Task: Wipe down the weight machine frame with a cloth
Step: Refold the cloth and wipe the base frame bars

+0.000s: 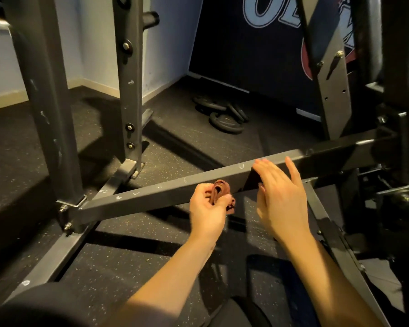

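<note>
Cloth [219, 190] bunched, gripped in left hand [207, 212] against crossbar [165, 190]; right hand [280, 195] flat, released. Risk: wadded cloth skipping streaks, likely slipping loose.

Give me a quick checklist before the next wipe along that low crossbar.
1. Cloth in hand: ok, the left hand grips it bunched.
2. Cloth touching the crossbar: cannot tell; it sits at the near face.
3. Right hand free: ok, fingers straight, at the bar.
4. Wiping path: not ok, the right hand lies just right of the cloth.
5. Marks left to wipe: ok, pale scuffs show on the bar's top, left of the cloth.
</note>
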### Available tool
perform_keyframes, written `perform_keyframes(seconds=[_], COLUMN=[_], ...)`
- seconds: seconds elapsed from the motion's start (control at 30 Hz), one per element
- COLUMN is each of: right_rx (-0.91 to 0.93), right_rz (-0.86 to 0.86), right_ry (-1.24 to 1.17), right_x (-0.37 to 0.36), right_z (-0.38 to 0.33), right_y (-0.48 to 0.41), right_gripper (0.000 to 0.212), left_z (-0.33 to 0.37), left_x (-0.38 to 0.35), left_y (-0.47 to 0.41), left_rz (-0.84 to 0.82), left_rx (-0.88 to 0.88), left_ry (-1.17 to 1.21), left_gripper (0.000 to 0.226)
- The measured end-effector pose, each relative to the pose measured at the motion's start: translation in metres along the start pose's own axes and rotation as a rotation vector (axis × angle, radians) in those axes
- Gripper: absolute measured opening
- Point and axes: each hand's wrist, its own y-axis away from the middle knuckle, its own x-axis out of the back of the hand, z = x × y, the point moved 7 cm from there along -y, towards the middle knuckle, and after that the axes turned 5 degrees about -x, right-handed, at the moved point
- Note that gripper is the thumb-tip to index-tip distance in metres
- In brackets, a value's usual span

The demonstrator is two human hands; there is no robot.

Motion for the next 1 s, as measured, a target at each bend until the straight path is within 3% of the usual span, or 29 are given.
perform_keyframes(seconds=[0.1,0.17,0.3,0.47,0.6,0.73,0.87,1.0], right_rx=[-0.048,-0.096,-0.117,0.015,0.099,0.061,0.016,-0.017], right_rz=[0.011,-0.003,-0.068,-0.244,-0.370,-0.454,-0.469,-0.486], right_ry=[-0.026,-0.057,-0.151,-0.175,-0.019,0.085,0.133,0.130], right_x=[0.009,0.014,0.007,-0.031,-0.068,-0.094,-0.104,-0.109], right_z=[0.008,0.011,-0.005,-0.054,-0.085,-0.090,-0.090,-0.091], right_y=[-0.002,-0.005,-0.016,-0.037,-0.049,-0.048,-0.045,-0.045], right_gripper=[0.047,0.051,0.055,0.042,0.043,0.046,0.046,0.043], left_z=[0.005,0.010,0.023,0.038,0.063,0.049,0.010,-0.026], left_x=[-0.032,-0.025,0.040,0.124,0.195,0.245,0.250,0.261], left_y=[0.004,0.004,-0.010,-0.048,-0.094,-0.109,-0.108,-0.099], left_rz=[-0.244,-0.309,-0.281,-0.224,-0.035,0.044,-0.011,-0.032], left_rx=[0.008,0.024,0.083,0.154,-0.062,-0.187,-0.266,-0.235], left_ry=[-0.057,-0.083,-0.084,-0.071,-0.477,-0.853,-0.955,-0.963], left_gripper=[0.028,0.028,0.026,0.029,0.022,0.026,0.034,0.046])
